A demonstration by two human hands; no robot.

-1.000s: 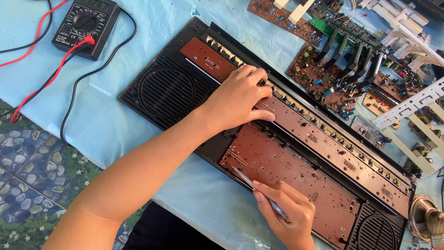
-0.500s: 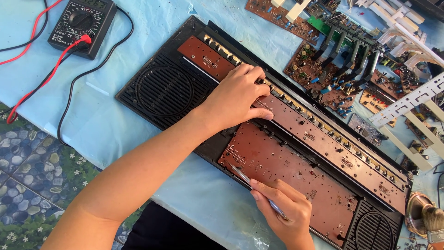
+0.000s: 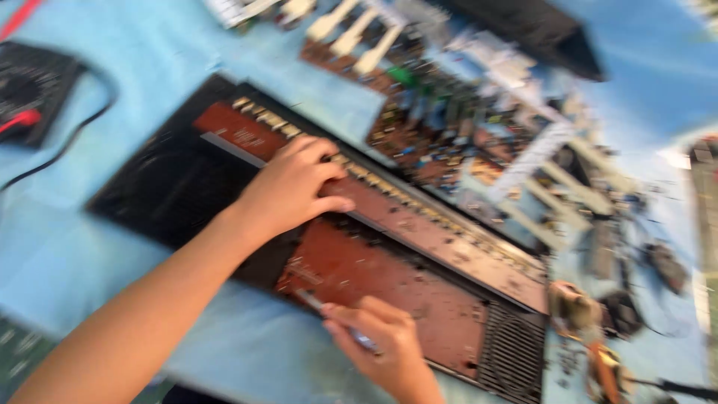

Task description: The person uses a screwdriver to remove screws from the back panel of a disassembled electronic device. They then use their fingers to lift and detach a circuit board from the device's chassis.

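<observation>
A long black casing (image 3: pixel 157 194) with speaker grilles at both ends lies opened on a blue cloth, with reddish-brown circuit boards (image 3: pixel 389 284) inside. My left hand (image 3: pixel 288 187) rests flat on the upper narrow board, fingers spread over its row of parts. My right hand (image 3: pixel 381 344) is near the front edge of the casing and grips a thin metal tool (image 3: pixel 318 303), whose tip touches the large lower board. The picture is blurred by motion.
A black multimeter (image 3: pixel 30 90) with red and black leads lies at the far left. Loose circuit boards with white brackets (image 3: pixel 479 135) crowd the back right. Small parts and a brass-coloured piece (image 3: pixel 572 307) lie at the right end.
The view has swung to the right and gone blurry. Both hands stay in the same places on the boards.
</observation>
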